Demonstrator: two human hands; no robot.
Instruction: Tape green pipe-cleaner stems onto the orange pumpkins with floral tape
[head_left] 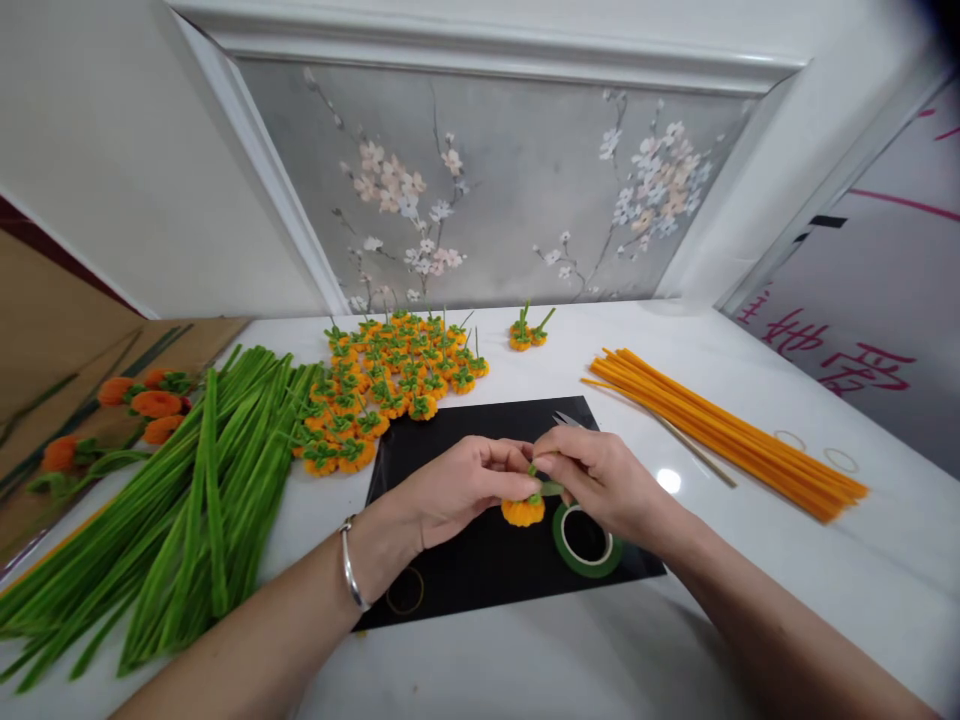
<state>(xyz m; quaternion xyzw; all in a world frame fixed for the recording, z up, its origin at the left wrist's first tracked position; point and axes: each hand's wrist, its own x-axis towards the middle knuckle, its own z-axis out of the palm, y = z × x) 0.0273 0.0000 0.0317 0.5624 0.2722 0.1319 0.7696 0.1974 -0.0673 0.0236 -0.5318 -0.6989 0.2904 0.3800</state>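
My left hand (480, 478) pinches a small orange pumpkin made of fuzzy pipe cleaner (523, 513) by its green top, the orange body hanging below the fingertips. Right against it, my right hand (600, 478) is closed at the green stem, with a strip of green tape (553, 488) between the fingers. A roll of green floral tape (589, 570) lies flat below that hand on a black mat (465, 590). The scissors (568, 419) show only their blade tips; my right hand hides the rest.
Several finished pumpkins (405, 365) cluster at the back left, and a small group (523, 333) stands near the wall. Green pipe cleaners (202, 480) pile at left beside orange flowers (156, 404). Orange pipe cleaners (720, 430) lie at right.
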